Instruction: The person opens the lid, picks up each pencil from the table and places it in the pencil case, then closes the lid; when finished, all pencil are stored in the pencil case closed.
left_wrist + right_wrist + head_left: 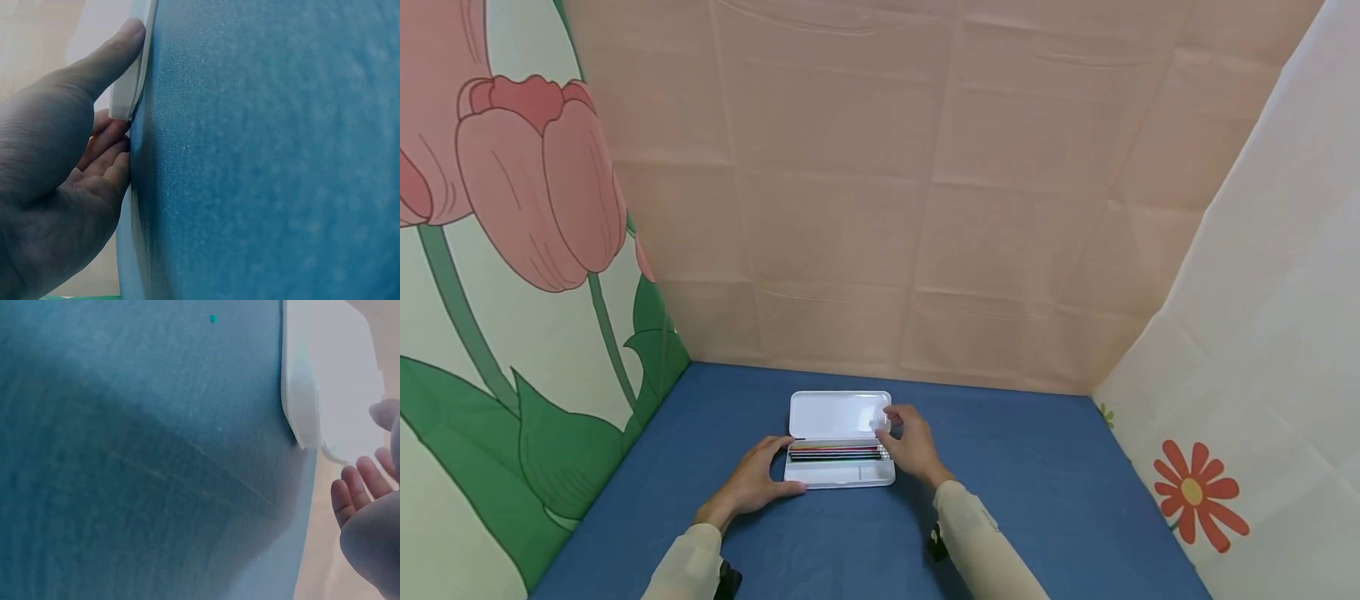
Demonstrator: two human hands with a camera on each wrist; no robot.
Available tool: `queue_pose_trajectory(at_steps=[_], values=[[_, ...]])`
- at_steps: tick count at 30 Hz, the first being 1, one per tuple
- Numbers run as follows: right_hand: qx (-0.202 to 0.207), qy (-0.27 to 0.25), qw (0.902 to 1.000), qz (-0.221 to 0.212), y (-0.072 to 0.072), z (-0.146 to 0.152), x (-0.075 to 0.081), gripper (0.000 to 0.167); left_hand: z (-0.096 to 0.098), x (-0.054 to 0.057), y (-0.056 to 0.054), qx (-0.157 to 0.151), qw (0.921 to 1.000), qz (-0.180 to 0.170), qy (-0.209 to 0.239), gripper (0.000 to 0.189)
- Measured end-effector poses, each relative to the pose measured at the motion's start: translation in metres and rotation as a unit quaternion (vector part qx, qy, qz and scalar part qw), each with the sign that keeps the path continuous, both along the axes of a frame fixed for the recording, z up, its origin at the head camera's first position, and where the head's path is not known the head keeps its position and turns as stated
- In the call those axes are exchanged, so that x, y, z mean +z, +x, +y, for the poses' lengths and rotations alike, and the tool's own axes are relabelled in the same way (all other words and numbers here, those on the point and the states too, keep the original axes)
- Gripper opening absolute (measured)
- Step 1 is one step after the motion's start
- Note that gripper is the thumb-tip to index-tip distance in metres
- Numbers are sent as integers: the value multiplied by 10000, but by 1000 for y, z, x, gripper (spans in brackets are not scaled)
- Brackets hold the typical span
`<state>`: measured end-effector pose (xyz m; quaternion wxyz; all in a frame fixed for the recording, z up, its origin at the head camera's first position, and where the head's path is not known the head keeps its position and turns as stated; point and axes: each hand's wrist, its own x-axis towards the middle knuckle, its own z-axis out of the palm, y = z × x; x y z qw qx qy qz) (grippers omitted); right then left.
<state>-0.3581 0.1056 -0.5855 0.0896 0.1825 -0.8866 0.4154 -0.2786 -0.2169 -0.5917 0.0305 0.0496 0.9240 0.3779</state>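
Observation:
A white pencil case lies on the blue cloth with its lid raised at the back. Several colored pencils lie side by side in its rear compartment. At the case's left end, my left hand holds it, thumb at the front corner and fingers toward the back; the left wrist view shows the thumb along the white edge. Over the right end hovers my right hand, thumb and fingers apart near the lid's right edge. The right wrist view shows its fingertips beside the white case, nothing visible between them.
Blue cloth covers the table around the case. A beige sheet hangs behind it. To the left is a tulip-printed sheet, and to the right a white sheet with a red flower.

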Motion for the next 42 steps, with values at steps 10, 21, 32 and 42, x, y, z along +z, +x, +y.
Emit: queue_pose_trajectory(at_steps=[10, 21, 32, 42], values=[[-237, -641, 9941, -838, -2, 2, 8, 59, -1, 0, 1, -16, 10000, 1, 25, 96], [78, -921, 9921, -854, -8, 1, 7, 56, -1, 1, 2, 15, 10000, 43, 70, 98], [53, -933, 9931, -703, -5, 10, 12, 49, 1, -2, -2, 137, 9997, 82, 193, 125], [185, -1195, 9902, -694, 6, 24, 15, 30, 3, -2, -1, 123, 9998, 90, 164, 125]])
